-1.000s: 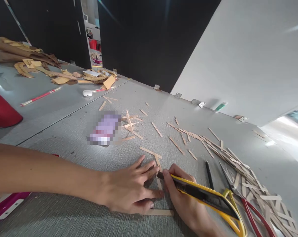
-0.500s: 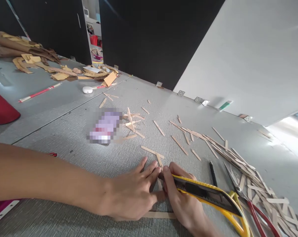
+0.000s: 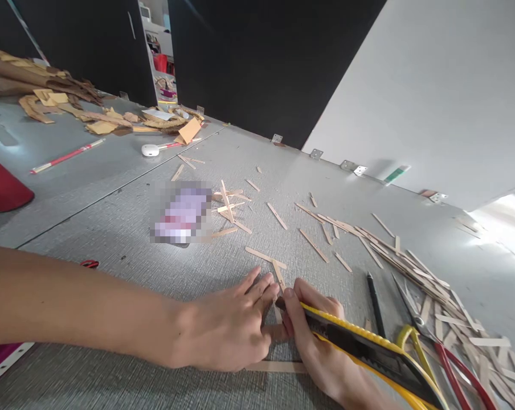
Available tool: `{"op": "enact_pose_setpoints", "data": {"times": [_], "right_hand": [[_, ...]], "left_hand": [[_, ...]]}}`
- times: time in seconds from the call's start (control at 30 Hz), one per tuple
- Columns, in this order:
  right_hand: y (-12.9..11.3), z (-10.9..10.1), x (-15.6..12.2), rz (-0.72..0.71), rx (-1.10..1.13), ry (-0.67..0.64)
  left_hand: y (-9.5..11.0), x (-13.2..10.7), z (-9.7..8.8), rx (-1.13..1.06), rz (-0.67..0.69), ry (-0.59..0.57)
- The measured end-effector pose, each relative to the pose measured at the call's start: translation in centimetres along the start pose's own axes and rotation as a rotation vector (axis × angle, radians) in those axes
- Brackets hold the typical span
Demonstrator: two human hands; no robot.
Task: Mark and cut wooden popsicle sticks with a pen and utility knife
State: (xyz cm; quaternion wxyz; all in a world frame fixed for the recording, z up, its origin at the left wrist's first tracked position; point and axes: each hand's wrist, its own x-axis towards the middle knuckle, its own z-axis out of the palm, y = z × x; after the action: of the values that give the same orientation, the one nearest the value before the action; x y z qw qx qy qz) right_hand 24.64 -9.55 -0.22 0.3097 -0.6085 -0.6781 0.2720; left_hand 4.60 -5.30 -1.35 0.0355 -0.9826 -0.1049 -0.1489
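My left hand [image 3: 232, 324] lies on the grey table, fingers pressed down on a wooden stick [image 3: 278, 276] that runs away from me. My right hand [image 3: 315, 336] is closed around a yellow and black utility knife [image 3: 360, 347], whose tip meets the stick right at my left fingertips. Another wooden stick [image 3: 278, 367] lies crosswise under both hands, near the table's front edge.
Loose wooden sticks [image 3: 411, 267] are scattered and heaped to the right. A black pen [image 3: 375, 304] and red-and-yellow-handled scissors [image 3: 428, 339] lie beside the knife. A blurred purple item [image 3: 183, 213], a red object [image 3: 3, 188], cardboard scraps [image 3: 69, 102] and a grey partition [image 3: 432, 97] surround the work area.
The view has shifted slightly. My left fingers have drawn closer together against the knife tip; both hands stay on the stick.
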Motion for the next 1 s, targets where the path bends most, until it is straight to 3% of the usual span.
{"op": "enact_pose_setpoints", "data": {"times": [0.2,0.37,0.57,1.0], "right_hand": [[0.5,-0.4,-0.1,-0.078,-0.076,-0.080],[0.3,-0.3,-0.3,-0.028,-0.021,-0.007],[0.6,-0.1,0.0,0.017,0.061,-0.012],[0.6,0.1,0.0,-0.063,-0.043,0.019]], "left_hand": [[-0.1,-0.1,0.1,0.024,0.018,-0.029],[-0.1,-0.4,0.9,-0.013,0.012,0.047],[-0.1,-0.4,1.5,-0.066,0.003,0.075],[-0.6,-0.5,0.9,-0.091,0.000,0.082]]}}
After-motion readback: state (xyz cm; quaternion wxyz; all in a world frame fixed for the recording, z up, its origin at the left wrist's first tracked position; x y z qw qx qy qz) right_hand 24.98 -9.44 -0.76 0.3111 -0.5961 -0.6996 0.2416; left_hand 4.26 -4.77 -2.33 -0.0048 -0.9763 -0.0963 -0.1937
